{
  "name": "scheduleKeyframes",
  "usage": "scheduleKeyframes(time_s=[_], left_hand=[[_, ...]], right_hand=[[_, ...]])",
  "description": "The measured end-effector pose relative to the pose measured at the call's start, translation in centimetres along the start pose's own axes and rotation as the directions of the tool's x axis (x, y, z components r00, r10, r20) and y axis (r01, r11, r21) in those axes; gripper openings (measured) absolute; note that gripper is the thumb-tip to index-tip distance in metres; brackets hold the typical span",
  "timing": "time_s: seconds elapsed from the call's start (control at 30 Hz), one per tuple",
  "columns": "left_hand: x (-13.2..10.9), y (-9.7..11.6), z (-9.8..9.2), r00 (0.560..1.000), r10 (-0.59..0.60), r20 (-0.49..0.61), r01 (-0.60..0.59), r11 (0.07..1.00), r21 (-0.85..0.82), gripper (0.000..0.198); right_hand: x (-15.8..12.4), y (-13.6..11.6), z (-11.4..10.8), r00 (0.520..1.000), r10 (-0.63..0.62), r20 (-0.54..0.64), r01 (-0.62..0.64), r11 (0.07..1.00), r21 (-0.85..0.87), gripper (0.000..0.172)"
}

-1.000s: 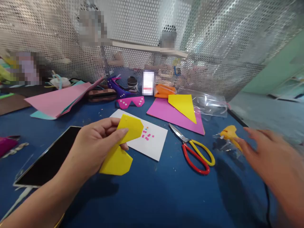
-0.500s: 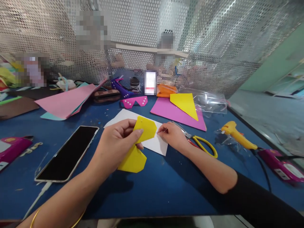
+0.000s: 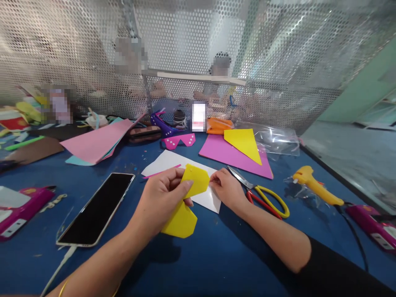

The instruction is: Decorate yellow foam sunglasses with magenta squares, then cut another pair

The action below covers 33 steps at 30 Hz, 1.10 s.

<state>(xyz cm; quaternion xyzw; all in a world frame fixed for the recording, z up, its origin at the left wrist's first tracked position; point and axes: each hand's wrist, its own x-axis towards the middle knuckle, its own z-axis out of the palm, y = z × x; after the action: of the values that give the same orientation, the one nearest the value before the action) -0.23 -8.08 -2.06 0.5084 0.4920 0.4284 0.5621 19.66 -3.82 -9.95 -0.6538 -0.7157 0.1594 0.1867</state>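
My left hand (image 3: 165, 202) grips a yellow foam glasses-shaped cutout (image 3: 198, 181), thumb on its front and fingers behind. One lobe points up and right; the other (image 3: 182, 220) hangs below the hand. Just right of the upper lobe, my right hand (image 3: 227, 187) is closed in a pinch over a white sheet (image 3: 204, 200); what its fingertips hold, if anything, is too small to make out. Scissors (image 3: 247, 185) with red and yellow handles lie beside the right hand. A thin pink strip (image 3: 168, 170) rests on the white sheet, partly behind the left hand.
Pink foam glasses (image 3: 179, 141) with white squares lie behind the sheet. Purple foam (image 3: 213, 150) carries a yellow piece (image 3: 244, 142). A yellow glue gun (image 3: 317, 185) is at right, a phone (image 3: 97, 210) at left. Perforated metal (image 3: 192, 37) stands behind the table.
The view has shifted, so everything sits lower and slightly farther right. Both hands keep nearly the same pose. More of the scissors and the pink strip now show.
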Motion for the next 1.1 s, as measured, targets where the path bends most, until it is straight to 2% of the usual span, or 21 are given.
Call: scheduleKeyframes(time_s=[0.27, 0.4, 0.47, 0.57, 0.7, 0.9, 1.1], left_hand=[[0.4, 0.1, 0.1, 0.997, -0.079, -0.016, 0.079, 0.997, 0.002, 0.029], [0.5, 1.3, 0.2, 0.993, -0.079, -0.085, 0.077, 0.997, -0.024, 0.035], [0.8, 1.9, 0.2, 0.992, -0.073, -0.101, 0.071, 0.997, -0.028, 0.034], [1.5, 2.4, 0.4, 0.993, -0.04, -0.111, 0.038, 0.999, -0.018, 0.032], [2.3, 1.7, 0.4, 0.995, -0.042, -0.089, 0.039, 0.999, -0.031, 0.03], [2.2, 0.6, 0.2, 0.991, -0.137, -0.001, 0.136, 0.988, -0.074, 0.032], [1.8, 0.0, 0.3, 0.988, -0.151, 0.023, 0.152, 0.987, -0.044, 0.021]], right_hand=[[-0.2, 0.0, 0.2, 0.998, -0.022, -0.058, 0.028, 0.995, 0.096, 0.017], [0.0, 0.8, 0.0, 0.995, -0.041, -0.091, 0.056, 0.984, 0.172, 0.017], [0.0, 1.0, 0.0, 0.994, -0.05, -0.098, 0.068, 0.979, 0.192, 0.011], [-0.1, 0.9, -0.1, 0.993, -0.064, -0.097, 0.082, 0.977, 0.198, 0.011], [-0.2, 0.4, 0.0, 0.994, -0.075, -0.083, 0.09, 0.977, 0.192, 0.011], [-0.1, 0.2, -0.1, 0.995, -0.056, -0.083, 0.07, 0.98, 0.189, 0.013], [0.1, 0.7, -0.1, 0.995, -0.014, -0.099, 0.045, 0.947, 0.319, 0.009]])
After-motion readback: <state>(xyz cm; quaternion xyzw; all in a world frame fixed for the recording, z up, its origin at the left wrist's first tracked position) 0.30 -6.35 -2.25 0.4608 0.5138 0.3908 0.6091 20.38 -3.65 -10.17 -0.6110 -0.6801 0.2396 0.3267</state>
